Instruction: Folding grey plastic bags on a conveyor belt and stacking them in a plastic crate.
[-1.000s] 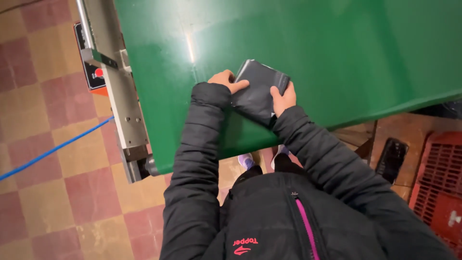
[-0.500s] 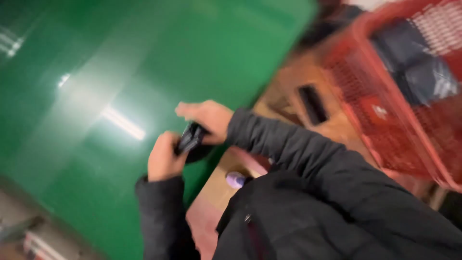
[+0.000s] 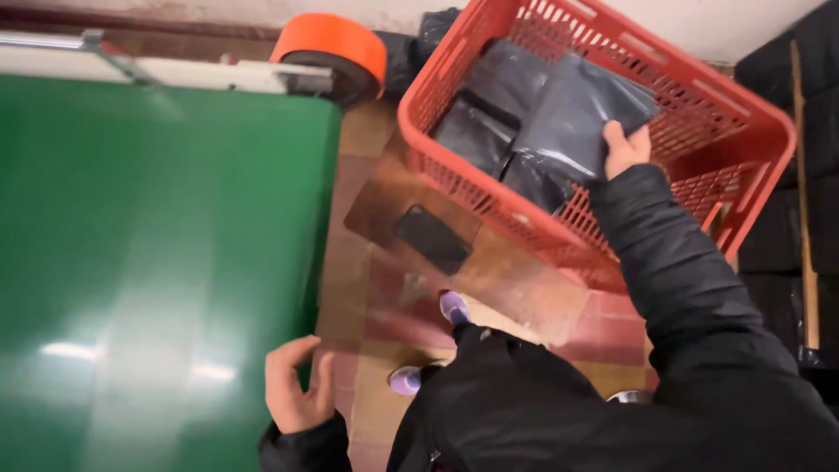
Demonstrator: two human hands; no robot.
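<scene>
Black plastic package [image 3: 572,118] lies on top of other dark packages [image 3: 489,114] inside the red crate [image 3: 743,131]. Nearest, the left hand [image 3: 297,393] rests half-open and empty at the green belt [image 3: 157,262] edge; farther off, the right hand [image 3: 625,149] grips the package's corner, fingers closed

Four dark parcels [image 3: 572,114], one crate [image 3: 752,105]

Dim warm light; glare streaks on green belt [image 3: 157,262]; slight blur.
</scene>
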